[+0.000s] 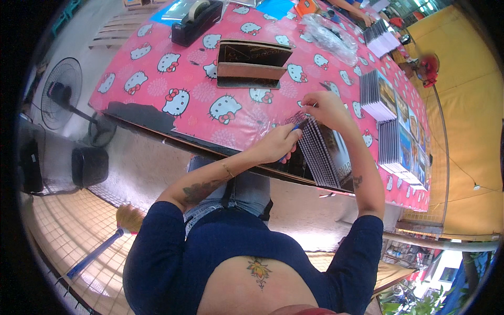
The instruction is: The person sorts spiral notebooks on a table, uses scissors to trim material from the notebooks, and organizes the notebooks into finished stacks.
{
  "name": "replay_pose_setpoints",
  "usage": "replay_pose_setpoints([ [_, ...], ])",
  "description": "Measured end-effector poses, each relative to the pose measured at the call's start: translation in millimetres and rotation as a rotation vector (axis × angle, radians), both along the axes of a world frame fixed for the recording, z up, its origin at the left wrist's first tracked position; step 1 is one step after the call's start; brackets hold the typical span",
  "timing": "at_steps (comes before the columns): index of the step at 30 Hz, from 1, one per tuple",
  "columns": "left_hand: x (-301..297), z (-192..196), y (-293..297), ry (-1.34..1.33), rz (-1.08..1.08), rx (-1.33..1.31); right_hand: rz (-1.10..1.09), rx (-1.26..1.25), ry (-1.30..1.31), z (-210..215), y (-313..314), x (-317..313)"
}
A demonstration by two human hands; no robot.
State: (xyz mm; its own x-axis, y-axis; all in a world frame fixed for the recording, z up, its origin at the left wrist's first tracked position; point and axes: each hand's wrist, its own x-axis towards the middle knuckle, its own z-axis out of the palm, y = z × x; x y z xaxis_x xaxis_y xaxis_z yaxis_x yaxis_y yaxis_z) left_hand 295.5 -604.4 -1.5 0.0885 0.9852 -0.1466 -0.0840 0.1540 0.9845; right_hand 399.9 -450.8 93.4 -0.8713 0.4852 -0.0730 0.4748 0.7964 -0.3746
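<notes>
so both hands are up on a row of thin booklets [324, 152] standing on edge at the near edge of the pink cartoon-cat tablecloth [173, 73]. the left hand [275, 144] is curled in a loose fist, pinching a small blue thing, maybe a pen or cutter, too small to tell, right against the front of the row. the right hand [325, 107] sits at the far end with its fingertips pressed together, pinching what looks like a bit of clear film or a top corner.

progress-wise i'd guess it's somewhere in the middle: three finished-looking stacks [391, 123] are already lined up along the right side of the table, well apart from the hands, and the row in hand looks pretty full. can't tell how many in it are done.

other stuff: a brown cardboard holder [252, 64] mid-table, a black tape dispenser [197, 21] at the far end, a crumpled clear plastic bag [331, 34], a fan [60, 92] on the floor to the left.
</notes>
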Motion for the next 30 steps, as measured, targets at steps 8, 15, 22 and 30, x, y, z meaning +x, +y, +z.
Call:
replay_pose_setpoints([
  [8,2,-6,0,-0.111,0.093,-0.034,0.136,-0.110,-0.067,6,2,-10],
  [15,3,-3,-1,0.035,0.046,-0.009,0.131,-0.069,-0.086,-7,11,-9],
  [22,1,-11,1,-0.059,0.036,-0.067,0.199,-0.121,-0.122,-8,13,-18],
  [30,7,-15,-3,0.025,0.086,-0.013,0.135,-0.047,-0.113,-15,18,-17],
])
